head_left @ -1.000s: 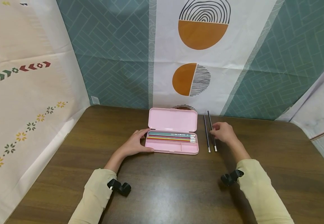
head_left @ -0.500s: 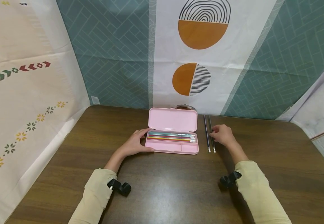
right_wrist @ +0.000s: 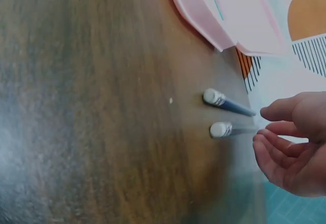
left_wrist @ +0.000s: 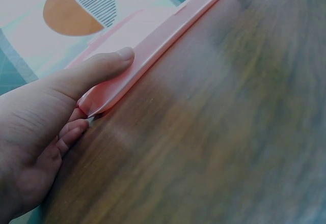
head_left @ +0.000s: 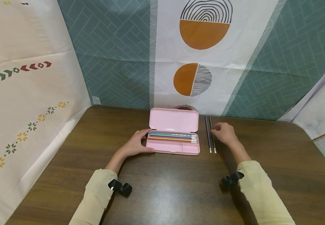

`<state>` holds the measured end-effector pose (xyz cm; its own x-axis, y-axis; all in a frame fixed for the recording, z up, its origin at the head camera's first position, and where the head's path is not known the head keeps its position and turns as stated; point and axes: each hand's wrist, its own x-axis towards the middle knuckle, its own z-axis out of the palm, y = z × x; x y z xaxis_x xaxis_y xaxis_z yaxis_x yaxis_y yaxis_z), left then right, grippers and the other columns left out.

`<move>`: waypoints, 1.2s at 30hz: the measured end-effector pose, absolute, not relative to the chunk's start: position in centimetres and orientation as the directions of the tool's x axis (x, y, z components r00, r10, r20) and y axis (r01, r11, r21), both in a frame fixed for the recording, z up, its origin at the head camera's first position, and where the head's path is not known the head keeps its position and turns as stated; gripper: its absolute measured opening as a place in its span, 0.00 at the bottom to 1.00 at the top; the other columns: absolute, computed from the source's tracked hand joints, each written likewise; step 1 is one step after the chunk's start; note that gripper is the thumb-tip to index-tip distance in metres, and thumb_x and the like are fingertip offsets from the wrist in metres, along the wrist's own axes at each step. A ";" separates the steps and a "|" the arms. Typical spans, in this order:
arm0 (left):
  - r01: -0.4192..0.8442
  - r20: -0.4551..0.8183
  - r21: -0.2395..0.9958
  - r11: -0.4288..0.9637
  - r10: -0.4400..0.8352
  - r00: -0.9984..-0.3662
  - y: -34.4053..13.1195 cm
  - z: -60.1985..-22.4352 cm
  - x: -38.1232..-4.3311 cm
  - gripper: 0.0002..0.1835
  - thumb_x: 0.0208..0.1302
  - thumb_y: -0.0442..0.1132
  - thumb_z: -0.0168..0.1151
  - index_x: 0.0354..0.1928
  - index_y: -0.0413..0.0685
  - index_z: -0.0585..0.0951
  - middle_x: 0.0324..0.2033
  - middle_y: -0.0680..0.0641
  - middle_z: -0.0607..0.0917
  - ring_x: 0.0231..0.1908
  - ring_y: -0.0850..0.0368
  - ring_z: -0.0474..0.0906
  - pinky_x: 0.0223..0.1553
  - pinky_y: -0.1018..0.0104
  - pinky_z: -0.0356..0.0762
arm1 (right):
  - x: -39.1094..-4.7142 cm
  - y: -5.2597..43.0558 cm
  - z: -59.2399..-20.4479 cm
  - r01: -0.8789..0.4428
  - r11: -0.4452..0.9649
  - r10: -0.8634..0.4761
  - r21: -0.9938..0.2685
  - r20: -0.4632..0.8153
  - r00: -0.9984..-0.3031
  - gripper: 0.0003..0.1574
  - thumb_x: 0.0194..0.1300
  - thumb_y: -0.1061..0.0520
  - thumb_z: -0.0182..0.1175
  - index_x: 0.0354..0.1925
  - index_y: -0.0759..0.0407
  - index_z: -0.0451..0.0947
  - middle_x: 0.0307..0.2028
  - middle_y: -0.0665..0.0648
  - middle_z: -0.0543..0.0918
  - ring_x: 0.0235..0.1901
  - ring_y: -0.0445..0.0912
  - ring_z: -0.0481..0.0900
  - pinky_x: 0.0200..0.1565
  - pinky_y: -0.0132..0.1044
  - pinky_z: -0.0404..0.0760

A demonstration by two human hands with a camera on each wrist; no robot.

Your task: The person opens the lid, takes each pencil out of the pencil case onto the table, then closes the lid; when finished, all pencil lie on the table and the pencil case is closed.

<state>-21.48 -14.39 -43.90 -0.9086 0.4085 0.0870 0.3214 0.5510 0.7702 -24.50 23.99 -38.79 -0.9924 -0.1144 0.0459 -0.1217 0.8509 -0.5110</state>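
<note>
An open pink pencil case (head_left: pixel 162 146) lies on the table with its lid (head_left: pixel 174 120) tipped back toward the wall. Several coloured pencils (head_left: pixel 170 137) lie in its long rear compartment. My left hand (head_left: pixel 135 144) grips the left end of the case; in the left wrist view the thumb presses the front wall (left_wrist: pixel 158 43). Right of the case lie a dark blue pencil (head_left: pixel 208 136) and a dark grey pencil (head_left: pixel 214 144), side by side, erasers toward me. My right hand (head_left: pixel 224 133) is beside the grey pencil. In the right wrist view its fingertips (right_wrist: pixel 260 138) and thumb are apart, with nothing pinched.
The brown wooden table (head_left: pixel 165 187) reaches back to a patterned cloth wall (head_left: pixel 114 62). A pale embroidered cloth (head_left: pixel 22 103) hangs at the left. Small shallow compartments (head_left: pixel 190 147) fill the front right of the case.
The grey pencil has been drawn toward the blue one, its far end pulled nearer, and now lies parallel to it. My right hand has loosened from it. The left hand stays put.
</note>
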 end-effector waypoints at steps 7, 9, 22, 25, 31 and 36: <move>0.332 0.091 0.763 0.554 0.416 -0.905 -14.5 -44.0 -21.6 0.50 0.45 0.49 0.78 0.70 0.40 0.65 0.57 0.41 0.74 0.51 0.49 0.67 0.49 0.53 0.68 | -24.6 22.3 -38.1 -0.234 0.826 -0.207 -0.512 0.110 -0.972 0.20 0.64 0.63 0.59 0.50 0.77 0.76 0.39 0.71 0.83 0.43 0.63 0.80 0.47 0.54 0.75; 0.329 0.089 0.765 0.553 0.415 -0.905 -14.5 -44.0 -21.6 0.50 0.45 0.49 0.78 0.70 0.41 0.65 0.57 0.41 0.74 0.50 0.49 0.66 0.49 0.53 0.67 | -24.5 21.6 -38.0 -0.257 0.810 -0.237 -0.528 0.106 -0.966 0.20 0.64 0.64 0.59 0.51 0.76 0.76 0.41 0.70 0.83 0.43 0.62 0.80 0.46 0.54 0.76; 0.312 0.075 0.771 0.555 0.408 -0.910 -14.4 -43.9 -21.5 0.50 0.46 0.50 0.77 0.70 0.41 0.65 0.57 0.42 0.74 0.51 0.49 0.66 0.49 0.53 0.67 | -23.6 16.4 -38.1 -0.458 0.696 -0.456 -0.553 0.152 -0.877 0.12 0.61 0.67 0.63 0.45 0.69 0.83 0.39 0.62 0.85 0.39 0.53 0.82 0.44 0.47 0.79; 0.313 0.074 0.772 0.554 0.411 -0.909 -14.4 -44.0 -21.5 0.50 0.46 0.51 0.77 0.70 0.41 0.64 0.57 0.41 0.73 0.51 0.49 0.66 0.49 0.52 0.68 | -23.5 15.6 -38.4 -0.481 0.674 -0.491 -0.561 0.147 -0.859 0.11 0.61 0.68 0.64 0.44 0.68 0.84 0.38 0.61 0.86 0.37 0.51 0.82 0.44 0.46 0.79; 0.330 0.090 0.768 0.549 0.417 -0.904 -14.5 -44.1 -21.6 0.50 0.46 0.49 0.77 0.70 0.41 0.65 0.57 0.42 0.74 0.50 0.49 0.66 0.50 0.53 0.67 | -23.3 14.4 -38.8 -0.455 0.658 -0.537 -0.600 0.049 -0.842 0.12 0.61 0.66 0.65 0.44 0.67 0.84 0.38 0.59 0.86 0.36 0.48 0.79 0.45 0.44 0.78; 0.336 0.102 0.774 0.537 0.418 -0.903 -14.4 -44.2 -21.7 0.48 0.46 0.47 0.78 0.70 0.41 0.66 0.56 0.42 0.75 0.50 0.50 0.66 0.49 0.54 0.66 | -23.1 13.6 -38.8 -0.470 0.661 -0.567 -0.585 0.021 -0.824 0.11 0.60 0.68 0.63 0.43 0.65 0.85 0.38 0.58 0.86 0.38 0.48 0.80 0.46 0.44 0.77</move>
<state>-21.70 -14.45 -44.23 -0.9025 0.4184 0.1018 0.3363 0.5371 0.7736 -23.13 13.59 -38.82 -0.8235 -0.5669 0.0214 -0.4702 0.6610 -0.5848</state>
